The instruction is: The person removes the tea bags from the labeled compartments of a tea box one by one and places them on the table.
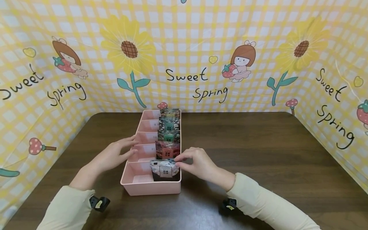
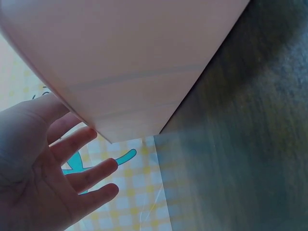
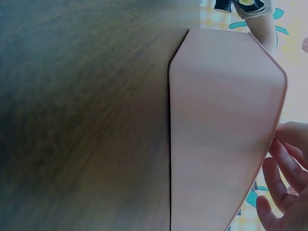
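Observation:
A long pink divided box (image 1: 150, 188) holds one sachet in each compartment. The nearest sachet, white over black with a pale label (image 1: 165, 171), leans at the right side of the front compartment. My right hand (image 1: 199, 163) pinches its upper right corner between thumb and forefinger, right at the box's rim. In the right wrist view the other fingers (image 3: 274, 180) curve loosely outside the wall. My left hand (image 1: 115, 153) rests at the left rim, its fingers spread and loosely bent. From the left wrist view, its fingertips (image 2: 87, 135) show beside the box's edge.
Behind the front compartment stand a red sachet (image 1: 168, 150), a green one (image 1: 169, 136) and further dark sachets (image 1: 169, 123), all along the right side. Brown wooden table (image 1: 244, 143) surrounds the box. A yellow checked cloth (image 1: 184, 44) hangs behind and at both sides.

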`<state>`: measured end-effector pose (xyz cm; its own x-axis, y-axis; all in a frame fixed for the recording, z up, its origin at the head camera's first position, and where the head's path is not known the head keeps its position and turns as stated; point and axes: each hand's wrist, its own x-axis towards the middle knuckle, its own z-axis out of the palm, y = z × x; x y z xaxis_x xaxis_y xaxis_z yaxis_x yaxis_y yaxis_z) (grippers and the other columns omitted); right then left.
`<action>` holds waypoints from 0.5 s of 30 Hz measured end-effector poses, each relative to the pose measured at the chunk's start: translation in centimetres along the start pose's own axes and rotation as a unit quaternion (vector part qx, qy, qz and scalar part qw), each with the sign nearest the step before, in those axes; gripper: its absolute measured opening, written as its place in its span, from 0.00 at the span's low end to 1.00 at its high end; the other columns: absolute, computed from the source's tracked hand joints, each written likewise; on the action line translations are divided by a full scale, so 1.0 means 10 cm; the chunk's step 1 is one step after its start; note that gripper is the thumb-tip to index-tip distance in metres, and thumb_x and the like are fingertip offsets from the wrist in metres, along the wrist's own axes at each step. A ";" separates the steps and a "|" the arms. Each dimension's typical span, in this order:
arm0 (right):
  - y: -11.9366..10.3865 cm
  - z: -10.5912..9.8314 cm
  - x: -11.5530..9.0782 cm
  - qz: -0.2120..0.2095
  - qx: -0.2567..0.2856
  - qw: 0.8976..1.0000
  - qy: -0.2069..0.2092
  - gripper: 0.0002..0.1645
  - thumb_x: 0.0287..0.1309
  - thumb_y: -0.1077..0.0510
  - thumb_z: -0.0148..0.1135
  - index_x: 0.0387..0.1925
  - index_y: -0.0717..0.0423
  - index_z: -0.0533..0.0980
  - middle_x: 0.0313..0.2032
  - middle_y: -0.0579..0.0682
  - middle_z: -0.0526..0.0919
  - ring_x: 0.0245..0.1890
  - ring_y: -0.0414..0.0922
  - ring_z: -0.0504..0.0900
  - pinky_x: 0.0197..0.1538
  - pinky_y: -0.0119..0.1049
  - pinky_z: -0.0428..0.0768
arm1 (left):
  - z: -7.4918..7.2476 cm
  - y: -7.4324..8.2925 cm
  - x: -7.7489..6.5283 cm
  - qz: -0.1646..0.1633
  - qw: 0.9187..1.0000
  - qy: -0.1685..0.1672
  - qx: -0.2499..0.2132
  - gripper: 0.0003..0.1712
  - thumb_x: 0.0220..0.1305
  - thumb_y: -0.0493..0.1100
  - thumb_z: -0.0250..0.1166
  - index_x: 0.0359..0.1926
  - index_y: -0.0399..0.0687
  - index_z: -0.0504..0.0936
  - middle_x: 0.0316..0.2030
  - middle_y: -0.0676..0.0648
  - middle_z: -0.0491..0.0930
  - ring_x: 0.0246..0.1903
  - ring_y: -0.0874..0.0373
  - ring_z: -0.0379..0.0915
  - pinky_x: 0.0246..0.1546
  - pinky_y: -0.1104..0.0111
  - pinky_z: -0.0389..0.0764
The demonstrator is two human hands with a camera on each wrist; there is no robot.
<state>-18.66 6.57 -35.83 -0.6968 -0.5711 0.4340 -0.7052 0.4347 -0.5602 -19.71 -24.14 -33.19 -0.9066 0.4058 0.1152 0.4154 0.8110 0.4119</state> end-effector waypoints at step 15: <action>-0.03 0.02 0.01 -0.001 -0.019 1.000 0.016 0.05 0.53 0.59 0.67 0.32 0.53 0.85 0.30 0.47 0.88 0.31 0.39 0.82 0.41 0.33 0.78 | 0.00 0.01 0.00 0.002 1.000 0.004 -0.003 0.23 0.67 0.47 0.57 0.58 0.40 0.75 0.65 0.33 0.63 0.64 0.35 0.60 0.62 0.43 0.63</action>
<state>-18.55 6.22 -35.78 -0.6981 -0.5499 0.4585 -0.7112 0.4589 -0.5325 -19.71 -24.09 -33.15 -0.9059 0.4049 0.1238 0.4177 0.8068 0.4179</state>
